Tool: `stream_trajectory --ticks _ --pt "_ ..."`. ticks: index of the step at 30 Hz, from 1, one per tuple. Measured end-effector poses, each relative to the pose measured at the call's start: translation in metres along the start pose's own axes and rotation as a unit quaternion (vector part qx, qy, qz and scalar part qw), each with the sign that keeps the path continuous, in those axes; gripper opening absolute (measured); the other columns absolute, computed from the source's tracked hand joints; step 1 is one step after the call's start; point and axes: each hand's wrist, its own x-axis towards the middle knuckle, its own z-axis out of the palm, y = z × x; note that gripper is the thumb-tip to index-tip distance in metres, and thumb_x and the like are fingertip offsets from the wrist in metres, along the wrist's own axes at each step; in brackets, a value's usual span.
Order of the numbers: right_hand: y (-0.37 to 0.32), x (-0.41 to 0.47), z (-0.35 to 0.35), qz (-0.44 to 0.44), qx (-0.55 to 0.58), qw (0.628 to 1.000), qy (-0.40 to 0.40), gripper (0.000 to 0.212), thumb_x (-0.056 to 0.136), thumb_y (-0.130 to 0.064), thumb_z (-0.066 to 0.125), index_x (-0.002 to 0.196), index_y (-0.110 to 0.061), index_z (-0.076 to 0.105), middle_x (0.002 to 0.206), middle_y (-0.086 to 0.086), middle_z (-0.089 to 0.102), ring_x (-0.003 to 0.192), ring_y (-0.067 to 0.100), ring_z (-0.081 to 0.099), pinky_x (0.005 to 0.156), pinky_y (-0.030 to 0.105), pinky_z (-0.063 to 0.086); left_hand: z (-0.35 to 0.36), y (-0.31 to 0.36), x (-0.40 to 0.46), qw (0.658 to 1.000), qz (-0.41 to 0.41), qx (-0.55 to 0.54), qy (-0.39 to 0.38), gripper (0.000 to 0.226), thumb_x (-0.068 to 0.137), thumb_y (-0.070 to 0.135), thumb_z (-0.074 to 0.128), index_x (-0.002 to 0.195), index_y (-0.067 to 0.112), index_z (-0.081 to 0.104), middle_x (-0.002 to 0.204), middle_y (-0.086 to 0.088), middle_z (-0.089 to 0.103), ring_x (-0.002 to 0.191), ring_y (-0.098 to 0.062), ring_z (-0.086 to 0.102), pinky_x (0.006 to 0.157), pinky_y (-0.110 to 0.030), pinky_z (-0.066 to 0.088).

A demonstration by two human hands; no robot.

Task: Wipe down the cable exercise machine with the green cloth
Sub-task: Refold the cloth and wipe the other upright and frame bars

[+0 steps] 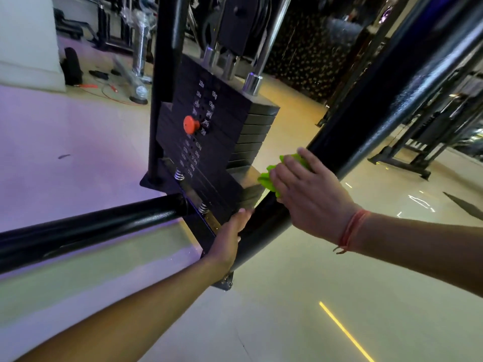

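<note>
Mid-wipe at centre right: right hand (311, 194) presses cloth (271, 176) onto post (366, 121) (left hand (230, 239) grips post below); next, probably slide along.

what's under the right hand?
The green cloth, bunched and pressed against the black frame tube by the right hand. Only its edges show past the fingers; the rest, and the tube beneath, is covered.

The right hand (311, 194) presses a bunched green cloth (277, 173) flat against a thick black frame tube (366, 108) that slants up to the far right. Nearer and to the left, the left hand (230, 239) grips the same tube low down. Just left of both stands the weight stack (222, 131), with an orange selector pin (190, 124) in its face. A glossy pale floor (313, 296) lies beneath.
</note>
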Motion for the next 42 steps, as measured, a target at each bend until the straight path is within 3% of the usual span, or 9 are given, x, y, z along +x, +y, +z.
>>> stream_trajectory --ticks 3,9,14,17,23,29,34,39,42 --pt "0.010 -0.004 -0.008 0.035 0.015 0.999 -0.013 0.061 0.101 -0.045 0.035 0.147 -0.006 0.044 0.150 0.017 0.046 0.143 0.038 0.036 0.122 0.054 0.019 0.016 0.020 0.007 0.999 0.008 -0.033 -0.006 0.031 0.098 0.051 0.043 0.112 0.033 0.063 0.129 0.017 0.057 0.128 -0.004 0.044 0.113 -0.038 0.028" --pt "0.010 -0.004 -0.007 -0.059 -0.009 0.997 -0.059 0.059 0.103 -0.050 0.030 0.142 -0.013 0.053 0.144 0.012 0.052 0.138 0.035 0.044 0.121 0.051 0.024 0.035 0.039 0.011 0.999 0.032 -0.026 0.015 0.048 0.107 0.037 0.028 0.138 0.018 0.058 0.139 0.011 0.059 0.125 0.000 0.050 0.106 -0.030 0.027" --pt "0.062 -0.008 -0.019 0.077 -0.004 0.997 0.006 0.059 0.106 -0.051 0.027 0.142 -0.011 0.048 0.144 0.014 0.049 0.137 0.035 0.042 0.124 0.054 0.016 0.049 0.059 0.019 0.997 0.053 -0.059 -0.005 0.039 0.108 0.033 0.026 0.116 0.025 0.063 0.113 0.020 0.067 0.097 0.020 0.058 0.091 -0.013 0.038" --pt "0.064 -0.013 -0.013 0.104 0.012 0.994 0.024 0.066 0.107 -0.055 0.020 0.144 -0.006 0.046 0.147 0.018 0.048 0.141 0.038 0.037 0.124 0.055 0.014 0.053 0.072 0.018 0.997 0.055 -0.054 -0.027 0.046 0.107 0.039 0.026 0.125 0.018 0.062 0.123 0.016 0.069 0.114 0.013 0.058 0.102 -0.021 0.036" --pt "0.035 -0.017 0.007 -0.023 0.024 0.999 0.019 0.061 0.109 -0.049 0.021 0.141 -0.007 0.051 0.143 0.015 0.053 0.140 0.036 0.042 0.126 0.052 0.014 0.058 0.080 0.005 0.997 0.039 -0.066 -0.007 0.043 0.106 0.043 0.027 0.113 0.028 0.066 0.130 0.011 0.063 0.128 -0.002 0.048 0.115 -0.031 0.024" --pt "0.096 -0.015 -0.024 0.134 0.047 0.987 0.081 0.062 0.108 -0.051 0.021 0.140 -0.009 0.054 0.142 0.014 0.053 0.142 0.036 0.039 0.125 0.055 0.011 0.070 0.100 0.003 0.997 0.063 -0.047 -0.027 0.057 0.105 0.049 0.025 0.135 0.018 0.063 0.135 0.014 0.062 0.131 0.002 0.048 0.114 -0.028 0.025" --pt "0.096 -0.015 -0.023 0.047 0.053 0.997 0.042 0.066 0.109 -0.050 0.015 0.132 -0.008 0.060 0.137 0.014 0.057 0.136 0.035 0.044 0.123 0.052 0.019 0.094 0.133 0.003 0.991 0.118 -0.032 -0.054 0.062 0.106 0.049 0.021 0.139 0.012 0.058 0.136 0.004 0.065 0.129 0.000 0.052 0.108 -0.024 0.031" --pt "0.180 -0.014 -0.050 0.164 0.036 0.973 0.157 0.052 0.110 -0.043 0.024 0.124 -0.018 0.067 0.130 0.004 0.063 0.135 0.029 0.048 0.125 0.053 0.012 0.110 0.159 0.001 0.988 0.138 -0.041 -0.063 0.062 0.104 0.052 0.024 0.136 0.015 0.061 0.135 0.009 0.064 0.129 0.002 0.051 0.115 -0.026 0.027" --pt "0.177 -0.016 -0.048 0.176 0.034 0.972 0.154 0.053 0.109 -0.043 0.028 0.130 -0.013 0.065 0.138 0.009 0.059 0.142 0.033 0.041 0.125 0.054 0.015 0.120 0.175 0.000 0.985 0.149 -0.048 -0.072 0.059 0.103 0.051 0.027 0.132 0.016 0.064 0.129 0.011 0.068 0.127 0.003 0.053 0.111 -0.025 0.030"
